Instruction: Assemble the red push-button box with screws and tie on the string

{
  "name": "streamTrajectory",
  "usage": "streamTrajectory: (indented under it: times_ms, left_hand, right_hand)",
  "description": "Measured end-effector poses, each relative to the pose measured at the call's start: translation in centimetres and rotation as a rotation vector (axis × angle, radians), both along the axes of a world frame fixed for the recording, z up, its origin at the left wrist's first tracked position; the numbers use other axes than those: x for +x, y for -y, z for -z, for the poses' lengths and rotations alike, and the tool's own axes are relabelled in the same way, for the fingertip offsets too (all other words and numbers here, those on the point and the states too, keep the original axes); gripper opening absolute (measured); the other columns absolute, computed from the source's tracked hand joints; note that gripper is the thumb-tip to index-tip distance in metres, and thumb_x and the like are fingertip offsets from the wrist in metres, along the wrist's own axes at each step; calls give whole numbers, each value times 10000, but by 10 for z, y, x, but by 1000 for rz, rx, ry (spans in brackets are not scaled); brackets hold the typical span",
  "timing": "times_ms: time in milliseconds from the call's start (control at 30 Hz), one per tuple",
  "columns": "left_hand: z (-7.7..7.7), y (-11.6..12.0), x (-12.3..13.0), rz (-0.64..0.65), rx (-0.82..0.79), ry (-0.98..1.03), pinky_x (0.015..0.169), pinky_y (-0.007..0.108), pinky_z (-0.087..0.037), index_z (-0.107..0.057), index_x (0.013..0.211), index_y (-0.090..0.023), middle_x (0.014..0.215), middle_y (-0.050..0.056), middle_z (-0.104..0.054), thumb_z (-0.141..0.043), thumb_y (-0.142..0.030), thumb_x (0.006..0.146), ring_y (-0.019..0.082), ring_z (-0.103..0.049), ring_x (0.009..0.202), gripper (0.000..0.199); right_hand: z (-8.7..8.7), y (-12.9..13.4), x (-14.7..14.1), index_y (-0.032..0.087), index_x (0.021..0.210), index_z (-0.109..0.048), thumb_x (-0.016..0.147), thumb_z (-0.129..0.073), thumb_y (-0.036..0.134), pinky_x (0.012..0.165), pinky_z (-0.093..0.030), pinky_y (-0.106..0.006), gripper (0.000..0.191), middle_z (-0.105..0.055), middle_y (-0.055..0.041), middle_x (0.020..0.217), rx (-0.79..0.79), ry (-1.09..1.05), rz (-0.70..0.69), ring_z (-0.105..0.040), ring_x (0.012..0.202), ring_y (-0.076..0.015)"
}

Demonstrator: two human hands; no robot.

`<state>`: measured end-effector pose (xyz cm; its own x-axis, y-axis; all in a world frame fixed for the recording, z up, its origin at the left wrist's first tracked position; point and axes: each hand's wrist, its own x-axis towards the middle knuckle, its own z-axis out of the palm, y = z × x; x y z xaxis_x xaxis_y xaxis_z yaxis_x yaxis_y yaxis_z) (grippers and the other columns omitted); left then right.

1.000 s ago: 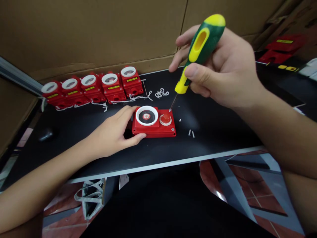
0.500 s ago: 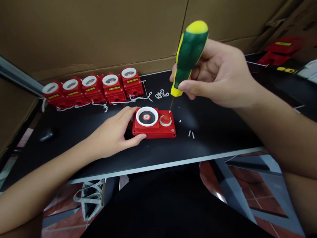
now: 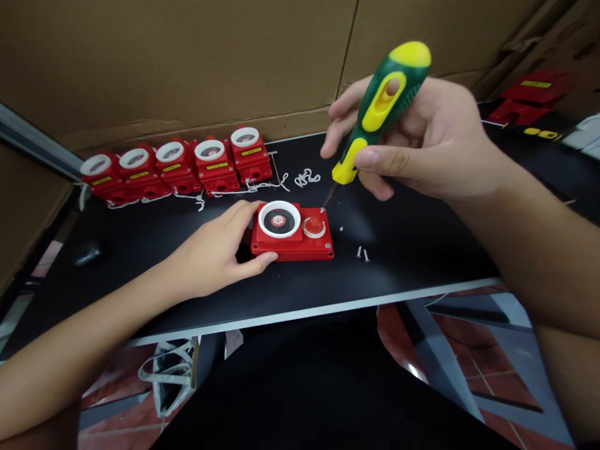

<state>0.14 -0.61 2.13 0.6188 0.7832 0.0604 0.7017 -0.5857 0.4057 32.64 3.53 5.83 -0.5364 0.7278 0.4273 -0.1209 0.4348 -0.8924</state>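
Observation:
A red box (image 3: 293, 249) with a white-rimmed round dial (image 3: 279, 219) and a red button (image 3: 315, 224) lies on the black table. My left hand (image 3: 220, 250) grips its left end, thumb along the front edge. Above and to the right, my right hand (image 3: 417, 144) holds a green and yellow screwdriver (image 3: 382, 106) between thumb and fingers, some fingers lifted off the handle. The tilted shaft comes down to a screw (image 3: 323, 210) at the box's back right corner. Another screw (image 3: 327, 245) sits in the front right corner.
Several red boxes (image 3: 218, 176) with white rings stand in a row at the back left, white cord before them. Loose screws (image 3: 366, 255) lie right of the box. A black mouse (image 3: 88, 254) is at left. Cardboard (image 3: 187, 62) rises behind; more red parts (image 3: 534, 87) stand at back right.
The screwdriver has turned in my right hand and leans further right, its yellow slot now facing the camera. My right fingers have spread. The left hand and the box have hardly moved.

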Motion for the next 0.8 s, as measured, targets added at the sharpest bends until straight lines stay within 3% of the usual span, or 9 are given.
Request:
streamTrajectory:
  times_ms: [200,333,467,600,700,800]
  left_hand:
    - [-1,2,1,-7,0,3,1074,464,-619,-570,1562,-122,1384,162,-711,-679,-630,1013,334,-742,1168,756]
    - [-1,2,2,-17,4,-7,1058,458,-621,-560,1577,-124,1396,164,-704,-676,-616,1010,329,-741,1160,760]
    - [1,2,2,-29,11,-20,1058,468,-616,-555,1584,-127,1402,169,-701,-663,-619,1007,341,-740,1177,766]
    - [1,2,3,-40,-8,-21,1082,500,-605,-567,1558,-124,1408,179,-704,-657,-633,996,358,-740,1199,763]
    - [0,2,4,-45,-24,-14,1067,519,-610,-582,1520,-139,1410,181,-708,-665,-643,982,373,-740,1211,742]
    - [-1,2,3,-53,-28,-9,1008,518,-623,-591,1479,-150,1379,173,-713,-670,-649,976,370,-752,1168,713]
  right_hand:
    - [-5,5,1,140,1300,-733,934,-968,334,605,-691,-284,476,-850,-84,1175,-60,15,-52,-788,645,-127]
    - [-2,2,-3,156,1163,-747,845,-1030,265,600,-651,-258,439,-855,-43,1086,-73,11,-7,-751,659,-97]
    - [9,-7,-8,216,1064,-753,719,-1104,280,516,-530,-240,496,-809,20,1007,-10,-34,100,-688,712,-96]
    - [20,-13,-11,232,962,-764,609,-1157,341,591,-554,-292,540,-763,-4,990,77,-25,225,-632,781,-135]
    - [20,-10,-12,231,941,-769,630,-1148,350,540,-538,-282,504,-756,-18,999,71,-25,209,-620,727,-127]
    - [13,-5,-10,212,1054,-783,749,-1082,343,498,-554,-264,447,-804,-46,1164,16,20,117,-672,707,-119]
